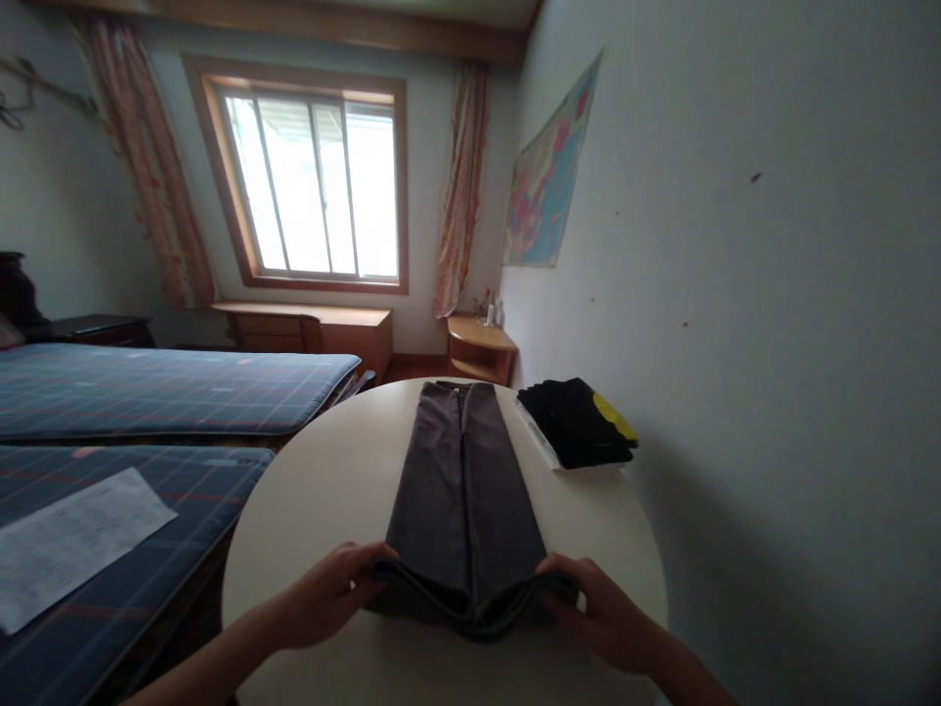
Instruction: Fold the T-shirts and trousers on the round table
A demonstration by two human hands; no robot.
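A dark grey garment [465, 480] lies lengthwise on the round white table [316, 490], its two sides meeting along a middle line. Whether it is a top or trousers I cannot tell. My left hand [334, 593] pinches the left corner of its near edge. At the right corner of that same edge, my right hand [592, 608] has its fingers closed on the cloth. Between my hands the near edge is lifted and sags in the middle. Parts of my fingers are hidden under the fabric.
Folded black clothing with a yellow patch [580, 424] is stacked at the table's right rear, near the white wall [771, 392]. Left of the table are beds with plaid mattresses [176, 387]; a paper sheet [80, 544] lies on the nearer one. A corner cabinet [481, 338] stands behind.
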